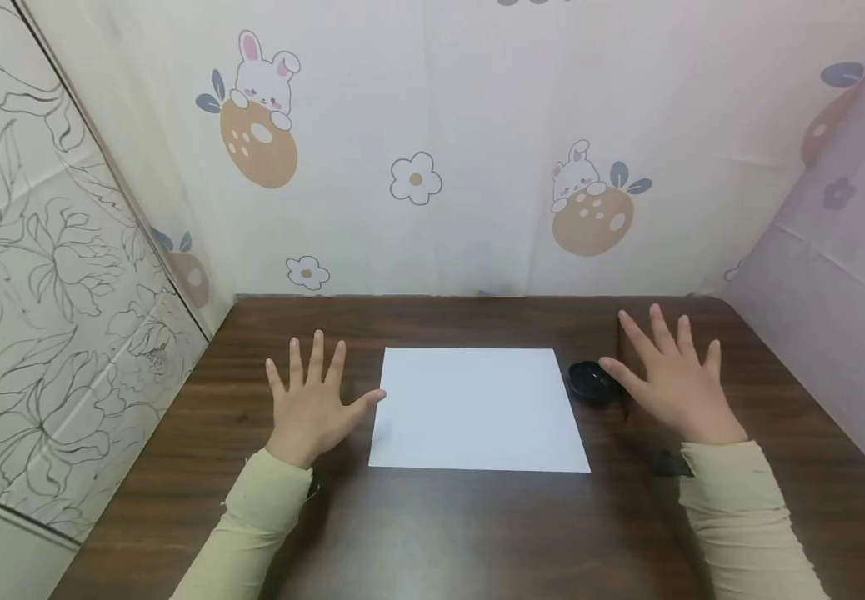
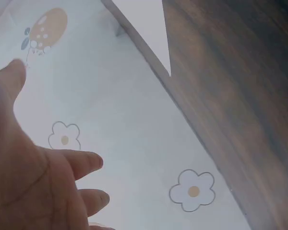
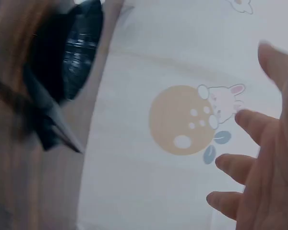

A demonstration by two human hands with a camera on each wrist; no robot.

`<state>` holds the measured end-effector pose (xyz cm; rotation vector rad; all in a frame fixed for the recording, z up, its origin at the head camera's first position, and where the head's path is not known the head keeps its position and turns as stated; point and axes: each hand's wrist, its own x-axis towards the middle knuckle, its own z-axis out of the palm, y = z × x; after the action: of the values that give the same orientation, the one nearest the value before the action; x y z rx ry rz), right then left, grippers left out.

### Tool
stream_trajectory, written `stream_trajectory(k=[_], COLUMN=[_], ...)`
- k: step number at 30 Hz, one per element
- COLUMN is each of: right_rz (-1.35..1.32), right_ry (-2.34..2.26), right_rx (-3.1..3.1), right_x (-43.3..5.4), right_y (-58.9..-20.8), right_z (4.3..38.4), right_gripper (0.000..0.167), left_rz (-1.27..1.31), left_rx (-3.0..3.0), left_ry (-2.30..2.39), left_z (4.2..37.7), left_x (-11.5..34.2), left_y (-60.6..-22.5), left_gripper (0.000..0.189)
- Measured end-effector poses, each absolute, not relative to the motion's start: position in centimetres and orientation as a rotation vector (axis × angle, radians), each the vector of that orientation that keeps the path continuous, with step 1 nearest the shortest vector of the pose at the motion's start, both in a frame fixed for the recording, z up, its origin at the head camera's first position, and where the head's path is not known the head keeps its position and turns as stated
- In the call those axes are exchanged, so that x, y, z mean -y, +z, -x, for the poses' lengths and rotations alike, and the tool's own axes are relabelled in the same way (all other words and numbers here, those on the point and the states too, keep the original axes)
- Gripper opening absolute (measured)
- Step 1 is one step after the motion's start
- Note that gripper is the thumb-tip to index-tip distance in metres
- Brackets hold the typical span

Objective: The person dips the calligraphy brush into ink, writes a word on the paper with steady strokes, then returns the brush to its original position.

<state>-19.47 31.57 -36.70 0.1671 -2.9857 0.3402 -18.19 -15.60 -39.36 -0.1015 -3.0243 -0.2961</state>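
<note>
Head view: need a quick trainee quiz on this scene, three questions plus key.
1. True or false: the white sheet lies flat on the brown table.
2. Multiple choice: on which side of the white sheet does the black dish sit in the head view? A) left B) right C) near edge
3. Fill the gap: the left hand and right hand have their fingers ____ apart.

Key: 1 true; 2 B; 3 spread.

From above the near side of the white paper (image 1: 477,408), our head view looks forward and down. Left of it, close to the left hand (image 2: 38,187), and right of it, close to the right hand (image 3: 271,158), our wrist views face the rabbit-print cloth (image 1: 477,100) behind it. Our head and left-wrist views share the paper; all three, the cloth.
</note>
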Motion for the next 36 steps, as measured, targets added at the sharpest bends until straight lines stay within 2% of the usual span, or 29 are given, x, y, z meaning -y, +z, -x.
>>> stream_trajectory(k=[6, 15, 25, 36], right_rz=[-0.239, -0.232, -0.069, 0.063], right_ry=[0.28, 0.441, 0.813, 0.935], right_rx=[2.805, 2.783, 2.919, 3.03], right_x=[-32.2, -33.8, -35.0, -36.1], right_y=[-33.3, -30.3, -33.4, -38.2], right_z=[20.5, 24.0, 27.4, 29.7], right_gripper=[0.07, 0.058, 0.066, 0.067], left_rz=[0.127, 0.337, 0.518, 0.779], left_rx=[2.968, 2.894, 2.921, 3.067], left_ry=[-0.31, -0.402, -0.478, -0.451], left_z=[18.3, 17.6, 15.6, 14.3], left_x=[15.5, 15.3, 13.8, 12.7], left_y=[-38.6, -37.9, -39.8, -41.0], left_gripper=[0.099, 0.056, 0.047, 0.06])
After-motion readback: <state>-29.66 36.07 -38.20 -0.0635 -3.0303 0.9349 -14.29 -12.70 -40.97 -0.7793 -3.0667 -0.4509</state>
